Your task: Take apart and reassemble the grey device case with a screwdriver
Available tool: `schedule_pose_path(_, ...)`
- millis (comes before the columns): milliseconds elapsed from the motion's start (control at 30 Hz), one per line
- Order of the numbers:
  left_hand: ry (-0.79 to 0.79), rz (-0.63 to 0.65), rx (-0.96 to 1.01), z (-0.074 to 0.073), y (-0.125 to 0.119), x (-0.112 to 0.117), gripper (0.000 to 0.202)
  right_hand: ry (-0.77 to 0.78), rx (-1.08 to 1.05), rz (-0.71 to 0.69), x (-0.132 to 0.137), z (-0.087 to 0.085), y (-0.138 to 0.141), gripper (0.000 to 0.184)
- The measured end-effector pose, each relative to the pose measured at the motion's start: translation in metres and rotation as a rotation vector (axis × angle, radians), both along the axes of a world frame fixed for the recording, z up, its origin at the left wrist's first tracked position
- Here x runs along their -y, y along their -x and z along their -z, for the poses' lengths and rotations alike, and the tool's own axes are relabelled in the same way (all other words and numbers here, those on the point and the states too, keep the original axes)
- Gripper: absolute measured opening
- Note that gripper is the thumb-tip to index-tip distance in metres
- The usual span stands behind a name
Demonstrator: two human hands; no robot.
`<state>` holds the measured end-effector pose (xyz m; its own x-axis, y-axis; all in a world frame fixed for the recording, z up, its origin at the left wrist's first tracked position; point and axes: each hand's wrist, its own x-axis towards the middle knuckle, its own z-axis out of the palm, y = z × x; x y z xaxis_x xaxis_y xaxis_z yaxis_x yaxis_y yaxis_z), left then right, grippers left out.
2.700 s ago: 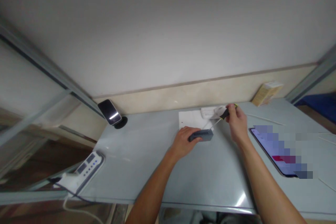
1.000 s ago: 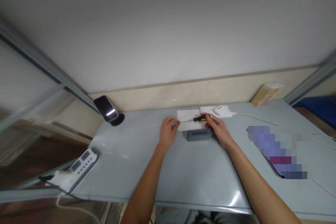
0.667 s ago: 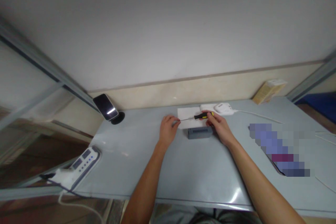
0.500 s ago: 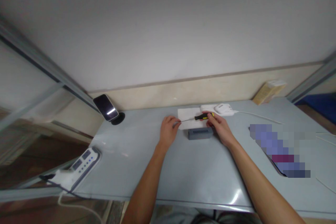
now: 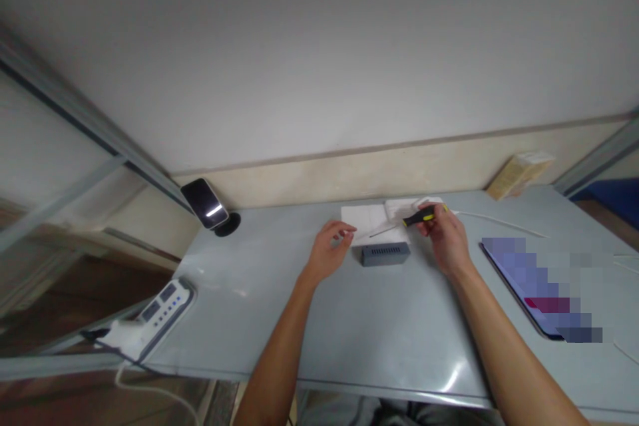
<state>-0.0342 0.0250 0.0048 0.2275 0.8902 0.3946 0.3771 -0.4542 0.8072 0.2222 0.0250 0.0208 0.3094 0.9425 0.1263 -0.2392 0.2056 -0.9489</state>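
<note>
My right hand is closed round the black and yellow handle of a screwdriver. Its thin shaft points left and slightly down, over a white sheet of paper. My left hand is held left of the sheet with its fingers loosely bent and apart; I see nothing between them. The screwdriver's tip is clear of the left fingers. A dark grey slotted box sits on the table between my hands, just in front of the paper.
White chargers lie behind the screwdriver, with a white cable running right. A phone leans on a stand at the back left. A power strip is at the left edge, a tablet-like device at right, and a yellowish box behind.
My right hand has drawn the screwdriver right, and its tip has come away from my left fingers. My left fingers have parted. The view has shifted slightly.
</note>
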Motion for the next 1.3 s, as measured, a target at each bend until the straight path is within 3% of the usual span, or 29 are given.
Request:
schedule_pose_path(267,0.090,0.170,0.062,-0.009,-0.006,0.009,0.018,-0.034,0.030,-0.065,0.004,-0.006,0.000,0.044)
schedule_pose_path(667,0.117,0.156,0.042,-0.007,-0.011,0.012,0.011,-0.068,0.220,-0.094,0.006,0.001,-0.005,0.039)
schedule_pose_path(767,0.140,0.144,0.037,-0.007,-0.010,0.012,0.012,-0.102,0.338,-0.076,0.011,-0.011,-0.004,0.041)
schedule_pose_path(900,0.173,0.163,0.021,-0.008,-0.010,0.013,0.013,-0.195,0.552,-0.071,0.016,-0.048,0.008,0.039)
schedule_pose_path(1000,0.170,0.168,0.025,-0.008,-0.009,0.012,0.012,-0.285,0.681,-0.218,0.016,-0.079,0.024,0.031)
schedule_pose_path(1100,0.170,0.172,0.021,-0.006,-0.009,0.012,0.011,-0.264,0.720,-0.365,0.016,-0.099,0.039,0.033)
schedule_pose_path(1200,0.170,0.161,-0.011,-0.005,-0.009,0.011,0.011,-0.220,0.632,-0.421,0.017,-0.101,0.045,0.038)
schedule_pose_path(1300,0.147,0.147,-0.060,-0.008,-0.009,0.012,0.012,-0.217,0.545,-0.391,0.012,-0.086,0.039,0.040)
